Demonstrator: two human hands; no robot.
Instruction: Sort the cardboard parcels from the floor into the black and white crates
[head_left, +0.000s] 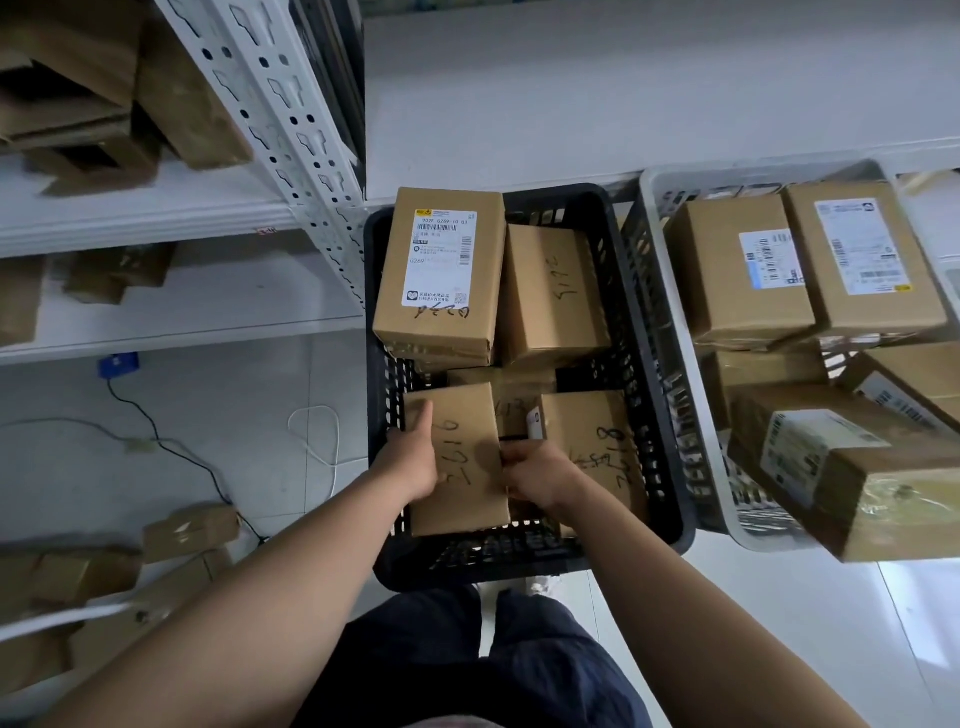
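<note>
A black crate (654, 364) stands on the floor in front of me with several cardboard parcels inside. I hold a small parcel with handwritten digits (467, 421) over the crate's near left corner. My left hand (413, 457) grips its left edge, thumb lying along the top. My right hand (535, 473) grips its right edge with curled fingers. A labelled parcel (441, 270) and a plain one (553, 296) fill the far half of the crate. To the right, the white crate (657, 182) is piled with several labelled parcels (743, 275).
A white metal shelf unit (291, 119) with cardboard boxes rises on the left, close to the black crate. More parcels (189, 530) lie on the floor at lower left, near cables (156, 426). My legs are just behind the black crate.
</note>
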